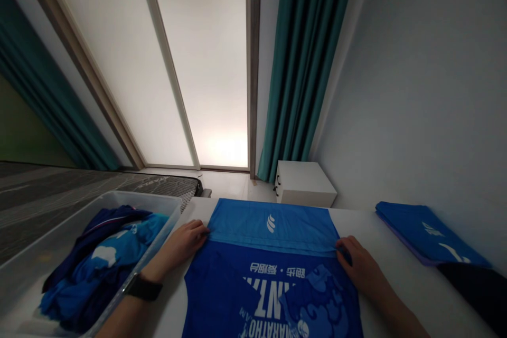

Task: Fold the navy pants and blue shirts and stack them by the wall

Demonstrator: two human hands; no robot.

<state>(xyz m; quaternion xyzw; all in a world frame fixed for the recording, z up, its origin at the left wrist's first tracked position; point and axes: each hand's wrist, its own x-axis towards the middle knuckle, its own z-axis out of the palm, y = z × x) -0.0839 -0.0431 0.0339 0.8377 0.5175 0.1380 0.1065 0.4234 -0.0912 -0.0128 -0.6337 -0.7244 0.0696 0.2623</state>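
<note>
A blue T-shirt with white lettering lies flat on the white table, its far part folded over as a lighter blue band. My left hand rests on the shirt's left edge at the fold, fingers pinched on the cloth. A dark watch sits on that wrist. At the right end of the same fold my right hand grips the shirt's edge with curled fingers.
A clear plastic bin at the left holds several crumpled blue garments. Folded blue shirts are stacked at the right. Beyond the table stand a small white cabinet, teal curtains and a frosted window.
</note>
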